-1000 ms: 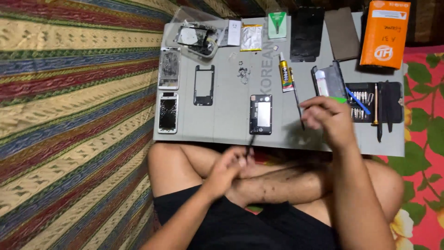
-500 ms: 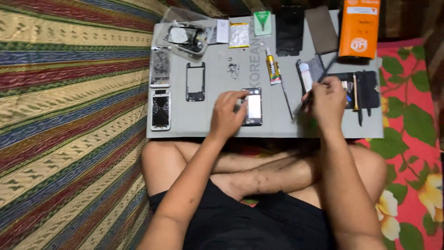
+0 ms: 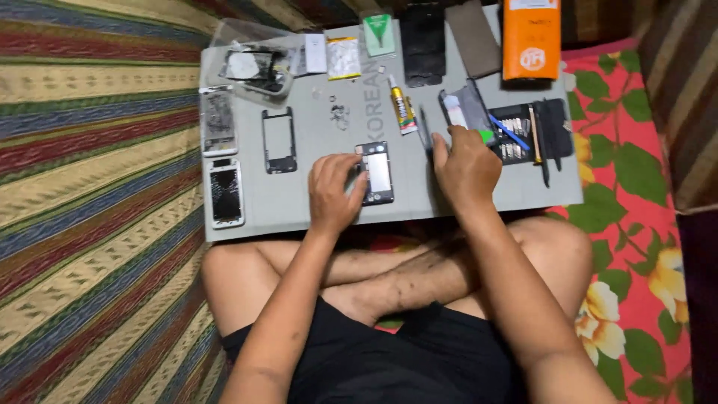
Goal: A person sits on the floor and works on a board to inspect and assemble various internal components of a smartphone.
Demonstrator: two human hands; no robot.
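Note:
An opened phone body lies on the grey work mat in front of my crossed legs. My left hand rests on the mat with its fingers touching the phone's left edge. My right hand sits just right of the phone, fingers curled, next to a thin dark tool; whether it grips the tool I cannot tell. A black tool pouch with a blue stick lies beyond the right hand.
A cracked phone screen, a black phone frame and another broken panel lie on the mat's left. A glue tube, loose screws, a clear box of parts and an orange box stand farther back.
My left hand came up from my lap to the phone body. My right hand shifted left from the tool pouch toward the phone. The camera view moved closer.

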